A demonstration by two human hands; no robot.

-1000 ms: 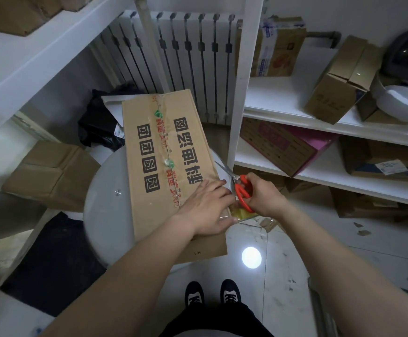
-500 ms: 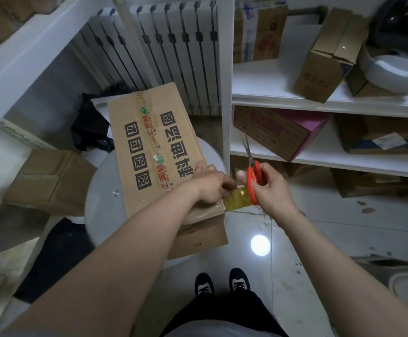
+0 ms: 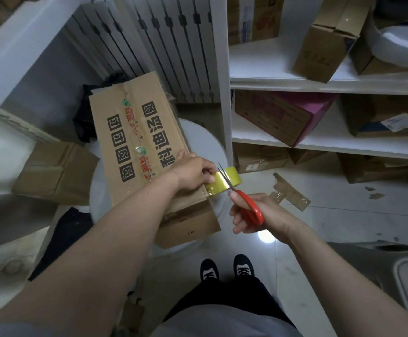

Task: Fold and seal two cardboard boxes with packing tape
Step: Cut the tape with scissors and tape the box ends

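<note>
1. Two hands work at the box [image 3: 135, 152], which lies flat on the round white counter [image 3: 206, 139].
2. At the box's near right edge, the left hand [image 3: 193, 172] has its grip curled on the yellow tape roll [image 3: 232, 177].
3. Just right of the box, the right hand [image 3: 261, 215] has its grip closed round the red scissors [image 3: 249, 207], whose blades stand parted against the tape roll.
4. Further right of the box stands a white shelf [image 3: 319, 81] bearing cartons [image 3: 324, 37].

The box [image 3: 135, 152] lies on the surface [image 3: 205, 135]; tape roll [image 3: 224, 180] at its right edge, shelves [image 3: 319, 81] further right.
</note>
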